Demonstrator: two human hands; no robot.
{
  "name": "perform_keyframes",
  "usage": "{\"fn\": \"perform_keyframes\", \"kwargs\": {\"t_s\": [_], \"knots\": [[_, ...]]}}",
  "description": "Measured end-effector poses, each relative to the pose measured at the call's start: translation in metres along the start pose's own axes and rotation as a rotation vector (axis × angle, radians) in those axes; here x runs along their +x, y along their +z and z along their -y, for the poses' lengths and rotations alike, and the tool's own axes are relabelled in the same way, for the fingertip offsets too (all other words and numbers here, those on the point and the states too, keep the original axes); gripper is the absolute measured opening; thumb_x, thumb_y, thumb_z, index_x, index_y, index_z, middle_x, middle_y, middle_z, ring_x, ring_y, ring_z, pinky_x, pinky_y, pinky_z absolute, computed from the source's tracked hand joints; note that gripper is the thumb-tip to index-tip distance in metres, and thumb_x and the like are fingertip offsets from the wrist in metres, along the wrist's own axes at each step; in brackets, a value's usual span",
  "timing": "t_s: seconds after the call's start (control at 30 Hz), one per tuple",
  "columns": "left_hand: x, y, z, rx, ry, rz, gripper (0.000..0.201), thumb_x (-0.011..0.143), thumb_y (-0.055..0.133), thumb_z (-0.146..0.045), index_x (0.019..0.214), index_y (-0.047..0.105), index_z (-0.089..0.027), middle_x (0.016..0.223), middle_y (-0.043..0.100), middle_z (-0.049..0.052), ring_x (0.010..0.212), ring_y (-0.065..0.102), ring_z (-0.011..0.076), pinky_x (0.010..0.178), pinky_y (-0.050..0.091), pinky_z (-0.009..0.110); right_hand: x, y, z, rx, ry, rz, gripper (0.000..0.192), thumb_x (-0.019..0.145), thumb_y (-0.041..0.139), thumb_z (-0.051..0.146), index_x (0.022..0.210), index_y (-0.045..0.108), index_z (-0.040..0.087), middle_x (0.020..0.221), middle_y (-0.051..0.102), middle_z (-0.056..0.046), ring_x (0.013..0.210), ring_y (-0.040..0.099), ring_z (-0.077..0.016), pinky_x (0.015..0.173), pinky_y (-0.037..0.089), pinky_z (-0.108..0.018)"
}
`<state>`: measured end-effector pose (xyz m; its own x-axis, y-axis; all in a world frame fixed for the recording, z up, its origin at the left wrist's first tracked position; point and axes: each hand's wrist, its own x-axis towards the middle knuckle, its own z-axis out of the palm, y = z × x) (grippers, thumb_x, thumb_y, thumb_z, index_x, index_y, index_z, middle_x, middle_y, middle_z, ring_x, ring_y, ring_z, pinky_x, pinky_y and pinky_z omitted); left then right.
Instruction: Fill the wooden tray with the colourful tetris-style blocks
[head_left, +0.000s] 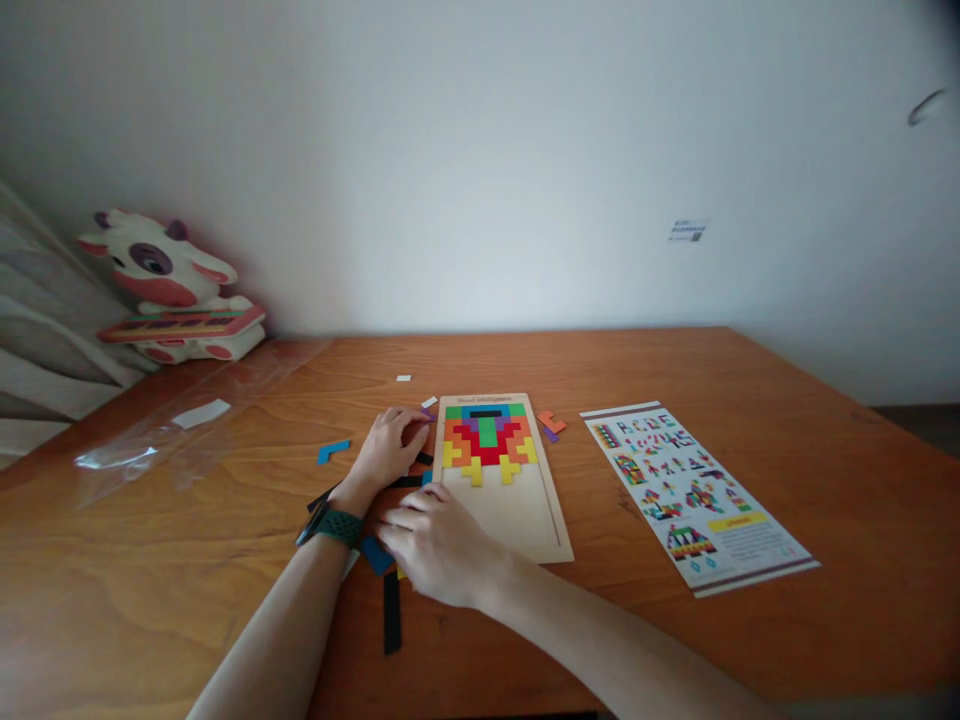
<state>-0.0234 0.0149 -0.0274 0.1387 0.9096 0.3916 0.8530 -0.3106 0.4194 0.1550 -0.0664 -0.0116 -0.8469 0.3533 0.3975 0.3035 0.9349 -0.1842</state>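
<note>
My left hand is at the left edge of a wooden puzzle board, its thumb and index finger closed about a small purple puzzle piece. Lower down, my right hand rests over loose pieces with its fingers curled; what lies under them is hidden. A blue piece shows by its fingertips, and a long black piece lies below. On the board's upper half, red, orange, yellow, green and blue pieces form a pattern around a green block.
An orange piece lies right of the board. Further right is a printed pattern sheet. A blue corner piece sits left of my left hand. Clear plastic wrapping and a cow toy keyboard occupy the far left.
</note>
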Motion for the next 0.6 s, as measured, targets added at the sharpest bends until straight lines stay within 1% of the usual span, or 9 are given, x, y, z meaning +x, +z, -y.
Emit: {"fn": "perform_keyframes", "kwargs": {"t_s": [0.07,0.13,0.23,0.33,0.4,0.5,0.6], "knots": [[-0.0006,0.0012,0.0000,0.037,-0.003,0.010,0.022,0.092,0.054,-0.030,0.104,0.070,-0.022,0.108,0.068,0.008,0.104,0.062,0.0265,0.099,0.048,0.045,0.0014,0.0050,0.0009,0.037,0.029,-0.006,0.013,0.097,0.054,0.018,0.094,0.066,0.018,0.097,0.075,-0.003,0.095,0.060,-0.0207,0.089,0.038,-0.038],[-0.0010,0.0029,0.0005,0.059,-0.004,0.015,0.022,0.091,0.055,-0.030,0.104,0.071,-0.023,0.110,0.067,0.008,0.105,0.061,0.0272,0.100,0.048,0.046,0.0010,0.0073,0.0020,0.090,0.080,-0.010,0.013,0.098,0.055,0.019,0.094,0.067,0.019,0.098,0.076,-0.001,0.094,0.061,-0.0193,0.089,0.037,-0.038],[-0.0009,0.0045,0.0005,0.072,-0.010,0.018,0.024,0.091,0.055,-0.031,0.105,0.072,-0.023,0.111,0.066,0.008,0.106,0.061,0.0277,0.101,0.047,0.048,-0.0005,0.0051,0.0032,0.183,0.167,-0.014,0.009,0.097,0.061,0.024,0.099,0.069,0.021,0.103,0.077,0.001,0.098,0.061,-0.0185,0.092,0.035,-0.037],[-0.0004,0.0045,-0.0014,0.078,-0.026,0.021,0.024,0.091,0.055,-0.031,0.105,0.072,-0.023,0.110,0.066,0.008,0.106,0.061,0.0273,0.101,0.047,0.047,-0.0017,0.0014,0.0039,0.236,0.234,-0.024,0.013,0.094,0.067,0.030,0.105,0.070,0.023,0.104,0.077,0.001,0.101,0.060,-0.0200,0.097,0.032,-0.039],[-0.0003,0.0041,-0.0028,0.081,-0.031,0.023,0.023,0.091,0.055,-0.031,0.105,0.072,-0.024,0.110,0.066,0.008,0.106,0.061,0.0270,0.101,0.048,0.047,-0.0029,0.0014,0.0039,0.238,0.231,-0.029,0.013,0.096,0.064,0.027,0.107,0.070,0.023,0.105,0.077,0.001,0.100,0.060,-0.0202,0.098,0.030,-0.040],[-0.0003,0.0038,-0.0036,0.083,-0.032,0.026,0.023,0.091,0.055,-0.031,0.105,0.072,-0.025,0.111,0.066,0.007,0.106,0.061,0.0269,0.101,0.048,0.047,-0.0057,0.0053,0.0034,0.224,0.173,-0.024,0.018,0.099,0.055,0.019,0.106,0.071,0.023,0.109,0.077,0.001,0.099,0.060,-0.0190,0.098,0.031,-0.039],[-0.0005,0.0041,-0.0031,0.084,-0.033,0.024,0.023,0.091,0.055,-0.031,0.106,0.072,-0.026,0.112,0.066,0.007,0.106,0.061,0.0273,0.101,0.048,0.047,-0.0081,0.0093,0.0019,0.214,0.156,-0.029,0.019,0.100,0.054,0.021,0.103,0.073,0.023,0.111,0.076,0.001,0.101,0.060,-0.0192,0.099,0.030,-0.040]]}}
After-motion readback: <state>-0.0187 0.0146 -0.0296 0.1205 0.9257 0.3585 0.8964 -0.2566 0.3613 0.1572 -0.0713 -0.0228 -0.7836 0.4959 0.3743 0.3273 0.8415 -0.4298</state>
